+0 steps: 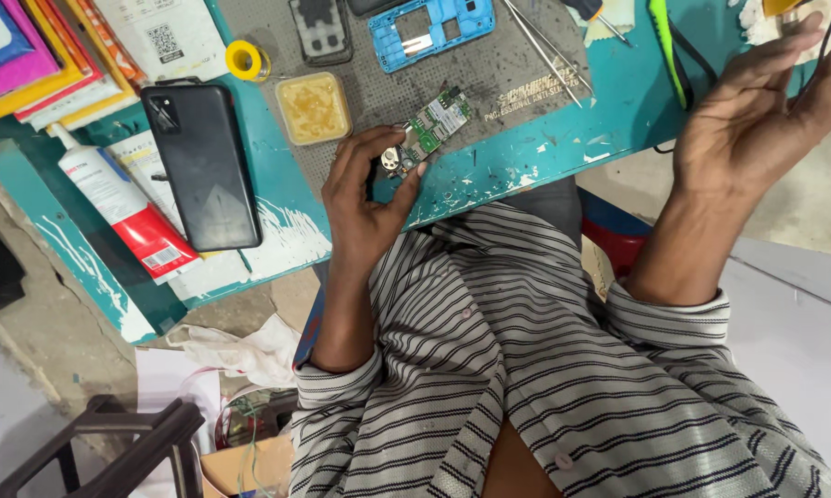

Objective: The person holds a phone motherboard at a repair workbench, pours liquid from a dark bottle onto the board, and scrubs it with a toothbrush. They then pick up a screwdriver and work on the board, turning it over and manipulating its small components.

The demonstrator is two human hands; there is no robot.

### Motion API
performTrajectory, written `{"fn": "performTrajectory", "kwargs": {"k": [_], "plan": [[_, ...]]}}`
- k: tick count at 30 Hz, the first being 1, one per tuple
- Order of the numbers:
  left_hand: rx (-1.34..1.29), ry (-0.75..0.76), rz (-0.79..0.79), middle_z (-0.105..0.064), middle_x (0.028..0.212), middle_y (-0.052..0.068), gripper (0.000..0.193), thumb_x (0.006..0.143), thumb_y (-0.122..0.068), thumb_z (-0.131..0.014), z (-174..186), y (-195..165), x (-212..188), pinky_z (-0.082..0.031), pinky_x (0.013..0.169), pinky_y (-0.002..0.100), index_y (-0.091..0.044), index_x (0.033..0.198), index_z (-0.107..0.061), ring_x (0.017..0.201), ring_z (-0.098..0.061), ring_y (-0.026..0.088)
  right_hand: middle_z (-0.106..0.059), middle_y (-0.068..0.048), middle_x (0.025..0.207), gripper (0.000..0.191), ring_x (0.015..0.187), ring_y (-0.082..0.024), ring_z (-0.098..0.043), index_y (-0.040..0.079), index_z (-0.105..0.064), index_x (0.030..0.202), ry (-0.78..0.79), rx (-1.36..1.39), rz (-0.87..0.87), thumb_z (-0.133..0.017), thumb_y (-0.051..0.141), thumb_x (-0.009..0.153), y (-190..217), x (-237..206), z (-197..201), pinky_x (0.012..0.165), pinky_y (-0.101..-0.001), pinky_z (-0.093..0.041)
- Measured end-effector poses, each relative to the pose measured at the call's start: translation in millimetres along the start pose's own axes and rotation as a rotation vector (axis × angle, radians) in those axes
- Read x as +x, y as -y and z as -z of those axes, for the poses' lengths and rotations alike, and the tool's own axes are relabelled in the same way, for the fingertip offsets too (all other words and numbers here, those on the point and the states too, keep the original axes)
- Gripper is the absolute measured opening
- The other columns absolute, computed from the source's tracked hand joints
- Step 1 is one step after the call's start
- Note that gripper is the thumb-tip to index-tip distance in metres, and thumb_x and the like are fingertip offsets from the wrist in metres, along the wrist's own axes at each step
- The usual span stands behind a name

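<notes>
My left hand (pixel 368 198) pinches the near end of a small green circuit board (pixel 431 127) that lies on the grey work mat (pixel 489 78). My right hand (pixel 757 120) is raised at the right edge of the teal bench (pixel 609 101), fingers spread, reaching toward a thin black cable (pixel 826 41); whether it grips the cable is unclear. A blue phone frame (pixel 431 28) and a dark phone part (pixel 320 28) rest at the mat's far side.
A black phone (pixel 201 161) lies face down beside a tub of yellow paste (pixel 313 106), a yellow tape roll (pixel 246 60) and a red-and-white glue tube (pixel 125 207). Tweezers (pixel 545 46) cross the mat. Coloured sheets (pixel 37 55) are stacked at far left.
</notes>
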State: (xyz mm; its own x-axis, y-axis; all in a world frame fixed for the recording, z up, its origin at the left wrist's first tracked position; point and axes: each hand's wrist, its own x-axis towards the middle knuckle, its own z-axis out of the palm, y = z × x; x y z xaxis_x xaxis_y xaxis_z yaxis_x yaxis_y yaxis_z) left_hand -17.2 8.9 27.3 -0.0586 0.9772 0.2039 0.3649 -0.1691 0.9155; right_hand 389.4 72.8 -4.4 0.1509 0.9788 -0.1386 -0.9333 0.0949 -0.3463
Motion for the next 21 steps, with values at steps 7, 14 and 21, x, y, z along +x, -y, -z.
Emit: {"fn": "performTrajectory", "kwargs": {"k": [7, 14, 21], "plan": [[0.042, 0.004, -0.005, -0.070, 0.122, 0.013, 0.037, 0.087, -0.002, -0.085, 0, 0, -1, -0.057, 0.100, 0.037, -0.002, 0.119, -0.066, 0.116, -0.070, 0.028, -0.065, -0.015, 0.122, 0.031, 0.109, -0.015, -0.067, -0.006, -0.051, 0.136, -0.030, 0.227, -0.069, -0.058, 0.015, 0.114, 3, 13, -6, 0.106, -0.0164, -0.058], [0.089, 0.011, -0.006, -0.070, 0.122, 0.013, 0.038, 0.086, -0.004, -0.086, 1, 0, -1, -0.057, 0.099, 0.038, -0.003, 0.118, -0.067, 0.116, -0.070, 0.029, -0.063, -0.013, 0.115, 0.018, 0.106, -0.016, -0.066, -0.006, -0.054, 0.126, -0.063, 0.355, -0.077, -0.055, 0.009, 0.116, 6, 27, -8, 0.103, -0.0176, -0.059], [0.056, 0.013, 0.009, -0.070, 0.122, 0.013, 0.037, 0.086, -0.003, -0.085, 1, -1, 0, -0.058, 0.098, 0.037, -0.003, 0.119, -0.067, 0.115, -0.070, 0.028, -0.065, -0.014, 0.112, 0.014, 0.104, -0.017, -0.067, -0.007, -0.056, 0.123, -0.061, 0.417, -0.131, -0.058, 0.006, 0.117, 3, 29, -13, 0.102, -0.0185, -0.060]]}}
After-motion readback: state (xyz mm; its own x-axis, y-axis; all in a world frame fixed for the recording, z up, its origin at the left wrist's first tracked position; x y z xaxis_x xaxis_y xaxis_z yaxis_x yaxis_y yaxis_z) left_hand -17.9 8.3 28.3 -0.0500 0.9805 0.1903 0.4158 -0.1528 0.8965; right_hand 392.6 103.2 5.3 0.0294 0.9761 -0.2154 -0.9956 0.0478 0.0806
